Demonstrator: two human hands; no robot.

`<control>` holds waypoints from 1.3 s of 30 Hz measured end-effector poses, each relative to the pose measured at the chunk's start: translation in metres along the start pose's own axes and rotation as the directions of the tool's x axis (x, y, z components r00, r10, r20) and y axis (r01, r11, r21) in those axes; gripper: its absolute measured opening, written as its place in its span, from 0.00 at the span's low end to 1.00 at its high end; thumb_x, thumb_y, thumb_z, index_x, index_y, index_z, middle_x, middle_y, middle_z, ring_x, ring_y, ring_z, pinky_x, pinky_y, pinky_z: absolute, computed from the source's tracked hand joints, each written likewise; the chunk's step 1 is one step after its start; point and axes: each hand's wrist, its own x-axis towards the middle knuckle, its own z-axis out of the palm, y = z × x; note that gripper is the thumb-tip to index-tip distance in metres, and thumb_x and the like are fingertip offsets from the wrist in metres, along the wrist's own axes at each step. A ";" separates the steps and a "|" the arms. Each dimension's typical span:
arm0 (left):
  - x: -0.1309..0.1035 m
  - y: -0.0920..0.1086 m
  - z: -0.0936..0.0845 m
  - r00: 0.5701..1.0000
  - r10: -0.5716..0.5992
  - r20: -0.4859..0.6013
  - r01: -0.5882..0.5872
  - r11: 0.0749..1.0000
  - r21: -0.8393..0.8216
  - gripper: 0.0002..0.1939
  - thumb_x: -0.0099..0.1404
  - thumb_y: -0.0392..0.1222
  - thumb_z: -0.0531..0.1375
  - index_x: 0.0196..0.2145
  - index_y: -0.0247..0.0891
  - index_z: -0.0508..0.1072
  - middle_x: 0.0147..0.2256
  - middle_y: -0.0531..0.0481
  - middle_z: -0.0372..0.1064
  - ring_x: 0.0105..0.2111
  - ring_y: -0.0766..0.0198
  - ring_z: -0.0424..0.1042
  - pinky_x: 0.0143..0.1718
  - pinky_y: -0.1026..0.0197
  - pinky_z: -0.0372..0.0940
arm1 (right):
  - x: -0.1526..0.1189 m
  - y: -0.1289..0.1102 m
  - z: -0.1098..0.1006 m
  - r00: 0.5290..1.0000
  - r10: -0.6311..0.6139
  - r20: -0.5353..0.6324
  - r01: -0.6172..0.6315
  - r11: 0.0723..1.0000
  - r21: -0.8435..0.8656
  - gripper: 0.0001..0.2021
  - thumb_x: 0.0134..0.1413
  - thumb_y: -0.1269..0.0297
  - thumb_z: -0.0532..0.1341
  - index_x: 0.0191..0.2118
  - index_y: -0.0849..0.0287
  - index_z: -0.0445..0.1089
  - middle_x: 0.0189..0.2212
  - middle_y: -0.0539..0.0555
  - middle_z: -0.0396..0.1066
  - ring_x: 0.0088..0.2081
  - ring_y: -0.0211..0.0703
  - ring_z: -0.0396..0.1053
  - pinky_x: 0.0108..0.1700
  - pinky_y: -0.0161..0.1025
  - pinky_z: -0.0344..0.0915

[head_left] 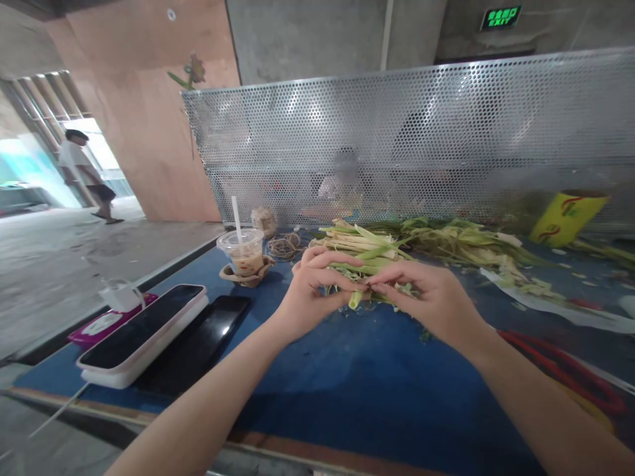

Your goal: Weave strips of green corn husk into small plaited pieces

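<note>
My left hand (317,281) is closed, its thumb and fingertips pinched beside the cut end of a green plant stalk (355,301). Meeting it fingertip to fingertip, my right hand (429,294) is closed in a pinch too; whatever small piece lies between the fingertips is too hidden to name. Just behind both hands lies a pile of pale green stalks and leaves (364,241), partly covered by my fingers. More leafy stems (461,241) spread along the table to the right of the pile.
Left on the blue table (307,410) are a lidded drink cup (243,254) with a straw, a twine coil (284,246), a black phone (198,344) and a pink-edged phone (143,327). Red-handled scissors (560,367) lie right, a yellow roll (568,217) behind. A perforated metal panel (397,145) closes the back.
</note>
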 end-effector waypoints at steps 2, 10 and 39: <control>0.000 0.000 0.003 1.000 0.015 -0.024 -0.016 1.000 -0.022 0.04 0.53 0.38 0.64 0.26 0.46 0.78 0.34 0.51 0.73 0.40 0.59 0.62 0.48 0.51 0.52 | -0.001 0.000 -0.001 1.000 -0.007 0.016 0.007 1.000 0.007 0.05 0.49 0.69 0.60 0.31 0.54 0.72 0.29 0.48 0.75 0.32 0.38 0.72 0.34 0.34 0.68; -0.002 -0.001 0.009 0.995 0.036 -0.096 -0.039 0.999 -0.033 0.05 0.51 0.37 0.65 0.28 0.46 0.78 0.22 0.51 0.68 0.34 0.59 0.60 0.41 0.52 0.55 | -0.005 -0.003 0.002 0.997 0.054 -0.055 -0.055 0.998 -0.013 0.05 0.47 0.72 0.60 0.27 0.56 0.72 0.26 0.48 0.75 0.29 0.38 0.72 0.31 0.32 0.67; -0.001 0.003 0.027 0.894 -0.448 -0.016 0.349 0.719 -0.601 0.01 0.46 0.37 0.66 0.21 0.39 0.78 0.25 0.51 0.73 0.30 0.63 0.69 0.37 0.60 0.63 | -0.021 -0.004 0.029 0.909 -0.287 -0.301 0.063 0.811 -0.582 0.06 0.48 0.71 0.60 0.30 0.51 0.71 0.33 0.46 0.76 0.39 0.46 0.66 0.44 0.49 0.57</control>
